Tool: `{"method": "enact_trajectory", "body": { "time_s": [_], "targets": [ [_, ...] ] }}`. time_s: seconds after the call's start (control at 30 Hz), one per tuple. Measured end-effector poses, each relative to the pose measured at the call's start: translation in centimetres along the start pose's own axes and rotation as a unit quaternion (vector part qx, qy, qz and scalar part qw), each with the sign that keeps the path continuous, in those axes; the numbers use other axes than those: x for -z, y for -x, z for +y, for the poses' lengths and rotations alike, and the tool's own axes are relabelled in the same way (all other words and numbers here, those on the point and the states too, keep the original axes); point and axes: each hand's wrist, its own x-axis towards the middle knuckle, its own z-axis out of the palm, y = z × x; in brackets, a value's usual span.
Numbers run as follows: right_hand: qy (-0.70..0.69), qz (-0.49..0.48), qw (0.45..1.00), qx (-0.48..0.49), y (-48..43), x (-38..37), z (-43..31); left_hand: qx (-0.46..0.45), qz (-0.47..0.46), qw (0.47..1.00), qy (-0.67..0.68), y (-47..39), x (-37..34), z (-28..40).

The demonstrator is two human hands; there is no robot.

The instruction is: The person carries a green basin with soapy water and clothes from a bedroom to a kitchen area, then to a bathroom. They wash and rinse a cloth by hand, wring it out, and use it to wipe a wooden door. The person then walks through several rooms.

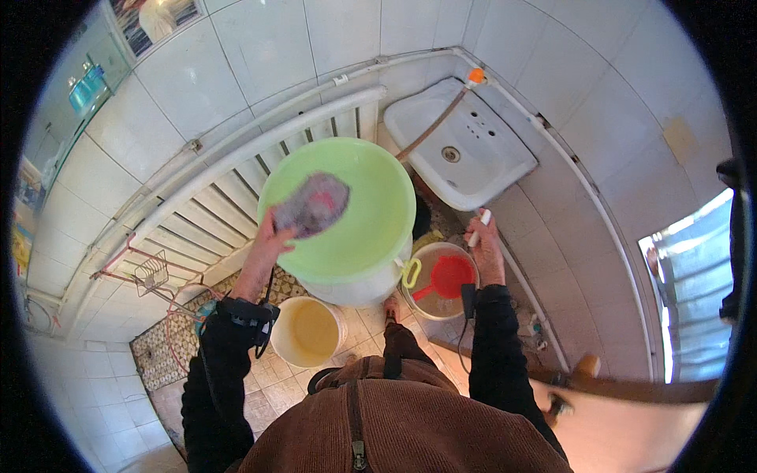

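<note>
My left hand (pixel 273 239) holds a grey oblong item with a pink patch (pixel 319 204) over the left part of a light green plastic basin (pixel 378 236). The item is blurred; it may be a slipper or a piece of cloth. The basin rests on a white tub (pixel 337 291), partly hidden beneath it. To the right of the basin, my right hand (pixel 488 251) grips a short white stick-like object (pixel 480 227) just below the sink's front edge. Under that hand stands a bucket (pixel 437 248) with a red plastic dipper (pixel 454 277) in it.
A white ceramic sink (pixel 467 171) is at the back right, with a brown hose (pixel 437 127) across it. A white radiator (pixel 219 198) runs along the wall. Near my feet is a cream bucket (pixel 310 331). A wire soap rack (pixel 152 272) hangs at left.
</note>
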Motion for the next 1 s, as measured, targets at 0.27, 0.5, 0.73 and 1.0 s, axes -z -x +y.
{"method": "enact_trajectory", "body": {
  "time_s": [0.27,0.5,0.73,1.0],
  "targets": [
    [0.26,-0.188,0.946,-0.054,-14.9,-8.5,-2.5,-0.104,-0.087,0.946,-0.294,-11.1,0.1,-6.5],
    [0.068,-0.263,0.956,-0.107,-21.3,-14.6,0.5,-0.067,-0.243,0.811,-0.528,-15.3,-3.5,-11.2],
    [0.126,0.049,0.98,-0.147,-22.5,1.3,0.3,-0.033,-0.182,0.72,-0.669,-19.4,-3.3,-12.8],
    [0.132,0.146,0.979,0.046,-26.6,10.9,-1.7,-0.057,-0.258,0.891,-0.369,-21.8,-4.9,-11.3]
  ]
}}
